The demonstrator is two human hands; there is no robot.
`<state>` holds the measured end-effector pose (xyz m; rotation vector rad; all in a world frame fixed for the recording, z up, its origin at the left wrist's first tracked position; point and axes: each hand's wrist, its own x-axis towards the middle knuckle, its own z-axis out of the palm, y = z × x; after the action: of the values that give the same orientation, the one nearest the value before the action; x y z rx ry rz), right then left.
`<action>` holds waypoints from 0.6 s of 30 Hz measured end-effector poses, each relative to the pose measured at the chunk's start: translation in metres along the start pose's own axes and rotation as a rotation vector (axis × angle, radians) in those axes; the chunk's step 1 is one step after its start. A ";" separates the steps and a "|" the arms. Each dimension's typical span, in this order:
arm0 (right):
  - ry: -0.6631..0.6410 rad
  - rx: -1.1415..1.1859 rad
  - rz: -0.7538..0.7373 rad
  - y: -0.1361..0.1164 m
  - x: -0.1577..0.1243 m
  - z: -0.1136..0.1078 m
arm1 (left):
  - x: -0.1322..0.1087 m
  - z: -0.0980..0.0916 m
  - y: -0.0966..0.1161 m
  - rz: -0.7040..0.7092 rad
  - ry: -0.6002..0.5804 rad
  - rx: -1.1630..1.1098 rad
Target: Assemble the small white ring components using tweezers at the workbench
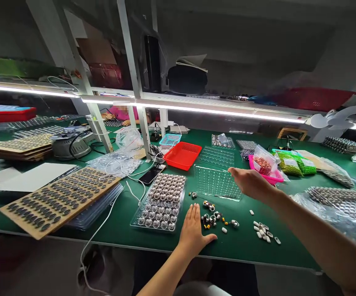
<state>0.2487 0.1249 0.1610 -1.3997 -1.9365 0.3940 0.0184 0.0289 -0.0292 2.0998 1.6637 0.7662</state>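
My left hand lies flat on the green table, fingers stretched out, between a clear tray filled with small round metal parts and a loose cluster of small parts. My right hand is raised over the table, reaching toward the right edge of an empty clear plastic tray. Its fingers are loosely extended and I see nothing in them. Small white pieces lie scattered below my right forearm.
A red basket and a black phone sit behind the trays. A brown board of dark oval parts lies at the left. Bags of green and red beads sit at the right. Another person in pink works beyond the shelf frame.
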 end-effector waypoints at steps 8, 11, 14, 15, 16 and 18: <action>0.418 0.237 0.209 0.052 0.020 -0.039 | -0.005 0.011 -0.021 -0.020 0.119 -0.091; 0.444 0.456 0.389 0.089 0.041 -0.018 | -0.003 0.018 -0.035 0.011 0.158 -0.118; 0.422 0.666 0.568 0.119 0.062 0.020 | 0.000 0.024 -0.042 0.012 0.223 -0.135; 0.414 0.721 0.617 0.126 0.070 0.033 | 0.001 0.025 -0.042 0.004 0.249 -0.141; 0.408 0.769 0.656 0.130 0.077 0.046 | 0.001 0.026 -0.042 -0.001 0.272 -0.148; 0.404 0.851 0.707 0.135 0.092 0.069 | 0.002 0.026 -0.040 0.012 0.297 -0.166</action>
<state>0.2801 0.2697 0.0638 -1.3597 -0.7266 1.0221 0.0031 0.0424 -0.0726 1.9567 1.6645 1.2261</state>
